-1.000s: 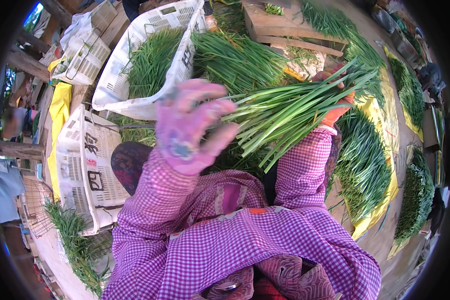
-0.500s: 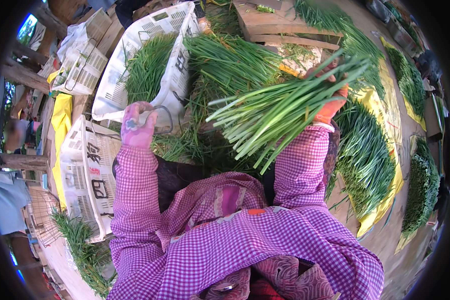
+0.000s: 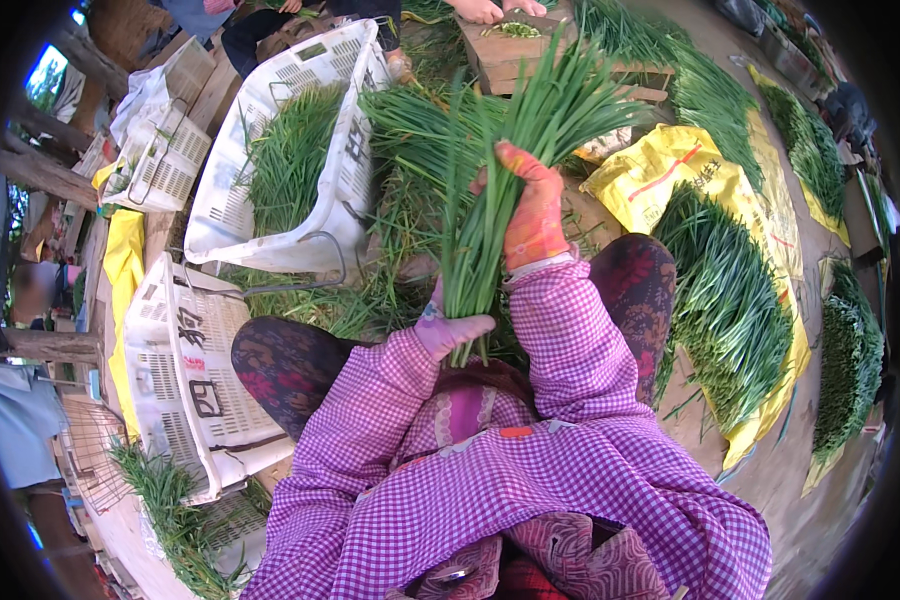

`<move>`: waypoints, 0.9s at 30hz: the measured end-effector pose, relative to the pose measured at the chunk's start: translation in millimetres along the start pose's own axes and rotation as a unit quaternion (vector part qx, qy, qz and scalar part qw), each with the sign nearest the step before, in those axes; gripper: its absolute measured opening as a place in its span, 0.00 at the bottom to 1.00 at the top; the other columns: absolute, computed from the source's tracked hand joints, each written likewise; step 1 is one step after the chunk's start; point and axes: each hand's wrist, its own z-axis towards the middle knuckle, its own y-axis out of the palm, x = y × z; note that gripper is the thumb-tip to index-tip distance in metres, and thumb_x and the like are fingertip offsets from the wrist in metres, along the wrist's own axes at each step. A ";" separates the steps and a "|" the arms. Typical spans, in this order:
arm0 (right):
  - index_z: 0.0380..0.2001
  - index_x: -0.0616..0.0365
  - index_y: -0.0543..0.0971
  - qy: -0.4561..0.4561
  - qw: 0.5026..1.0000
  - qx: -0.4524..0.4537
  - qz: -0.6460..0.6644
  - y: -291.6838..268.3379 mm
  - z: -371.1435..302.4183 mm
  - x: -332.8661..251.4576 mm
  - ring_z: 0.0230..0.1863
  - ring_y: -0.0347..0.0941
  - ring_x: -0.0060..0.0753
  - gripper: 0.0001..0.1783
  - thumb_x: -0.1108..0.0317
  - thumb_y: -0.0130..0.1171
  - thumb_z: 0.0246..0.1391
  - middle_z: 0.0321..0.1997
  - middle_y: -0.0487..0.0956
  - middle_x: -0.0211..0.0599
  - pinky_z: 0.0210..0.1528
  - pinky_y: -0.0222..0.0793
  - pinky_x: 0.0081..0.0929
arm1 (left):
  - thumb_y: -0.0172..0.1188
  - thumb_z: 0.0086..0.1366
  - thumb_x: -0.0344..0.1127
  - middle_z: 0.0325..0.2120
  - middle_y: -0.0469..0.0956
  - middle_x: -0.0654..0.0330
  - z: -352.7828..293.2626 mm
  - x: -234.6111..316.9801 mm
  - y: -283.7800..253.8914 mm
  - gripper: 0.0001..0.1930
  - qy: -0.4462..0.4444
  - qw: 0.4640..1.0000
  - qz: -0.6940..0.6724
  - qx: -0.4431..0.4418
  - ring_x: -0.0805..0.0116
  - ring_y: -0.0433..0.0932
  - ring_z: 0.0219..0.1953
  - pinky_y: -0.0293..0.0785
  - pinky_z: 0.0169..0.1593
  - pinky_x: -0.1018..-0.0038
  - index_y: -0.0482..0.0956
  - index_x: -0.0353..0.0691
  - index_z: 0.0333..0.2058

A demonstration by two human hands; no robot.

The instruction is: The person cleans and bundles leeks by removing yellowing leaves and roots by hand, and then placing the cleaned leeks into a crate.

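Observation:
A bunch of garlic chives (image 3: 475,230) stands nearly upright in front of my chest, its leaves fanning out at the top and its pale stem ends down. My right hand (image 3: 532,205), in an orange glove, is wrapped round the middle of the bunch. Lower down, my left hand (image 3: 452,328), in a pale pink glove, closes on the stem ends with the thumb across them; most of its fingers are behind the stems. Beyond the bunch lies a heap of loose chives (image 3: 420,125).
At the left stand a white plastic crate (image 3: 345,170) with chives inside and another white crate (image 3: 205,350). Chives (image 3: 730,310) lie on a yellow sack (image 3: 660,165) at the right. Another person's hands (image 3: 500,10) are over a wooden board (image 3: 490,60) at the far side.
My left hand has let go of the crate's wire handle and taken hold of the stem ends. My right hand has brought the chives left and turned them from slanting to nearly upright.

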 end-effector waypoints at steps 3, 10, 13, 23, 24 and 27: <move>0.30 0.63 0.74 0.024 0.999 0.031 -0.013 2.6 -4.3 16.1 0.18 0.70 0.34 0.13 0.65 0.60 0.44 0.19 0.74 0.37 0.21 0.69 0.29 | 0.63 0.53 0.36 0.52 0.62 0.55 -13.5 -22.4 -17.7 0.39 -0.138 0.984 -0.099 -0.061 0.66 0.65 0.51 0.65 0.50 0.72 0.49 0.36 0.59; 0.43 0.63 0.71 0.111 0.992 -0.061 -0.028 12.3 -7.5 39.6 0.28 0.73 0.31 0.22 0.63 0.62 0.46 0.33 0.76 0.37 0.29 0.72 0.31 | 0.58 0.55 0.34 0.37 0.73 0.52 -19.6 -50.2 -36.0 0.24 -0.166 0.918 -0.306 -0.192 0.60 0.76 0.36 0.75 0.37 0.69 0.64 0.33 0.49; 0.55 0.61 0.65 0.148 0.978 -0.145 -0.008 -0.6 3.4 55.7 0.46 0.70 0.28 0.33 0.56 0.62 0.49 0.47 0.74 0.36 0.48 0.64 0.27 | 0.56 0.54 0.31 0.33 0.75 0.54 -34.8 -12.4 -19.9 0.22 -0.173 0.932 -0.319 0.010 0.60 0.77 0.29 0.75 0.30 0.69 0.65 0.33 0.48; 0.36 0.57 0.76 0.044 0.961 -0.149 -0.230 -18.3 21.8 25.2 0.32 0.75 0.25 0.15 0.57 0.57 0.54 0.34 0.78 0.33 0.34 0.69 0.24 | 0.50 0.60 0.31 0.35 0.69 0.61 -35.1 -6.5 -70.2 0.18 0.004 0.890 -0.455 -0.010 0.68 0.68 0.30 0.67 0.35 0.67 0.65 0.40 0.50; 0.34 0.57 0.77 0.040 0.950 -0.178 -0.252 -17.7 21.2 26.0 0.31 0.75 0.25 0.14 0.57 0.57 0.54 0.32 0.78 0.33 0.32 0.70 0.23 | 0.50 0.60 0.31 0.35 0.69 0.61 -35.5 -7.0 -72.3 0.18 0.002 0.896 -0.445 0.000 0.68 0.68 0.30 0.68 0.35 0.67 0.65 0.40 0.50; 0.36 0.58 0.77 -0.011 0.787 -0.283 -0.549 -9.3 7.2 35.3 0.37 0.76 0.38 0.26 0.43 0.55 0.50 0.34 0.79 0.40 0.41 0.69 0.31 | 0.52 0.59 0.32 0.33 0.69 0.61 -34.3 -9.4 -74.1 0.17 -0.015 0.906 -0.422 0.031 0.66 0.69 0.30 0.69 0.35 0.67 0.66 0.38 0.47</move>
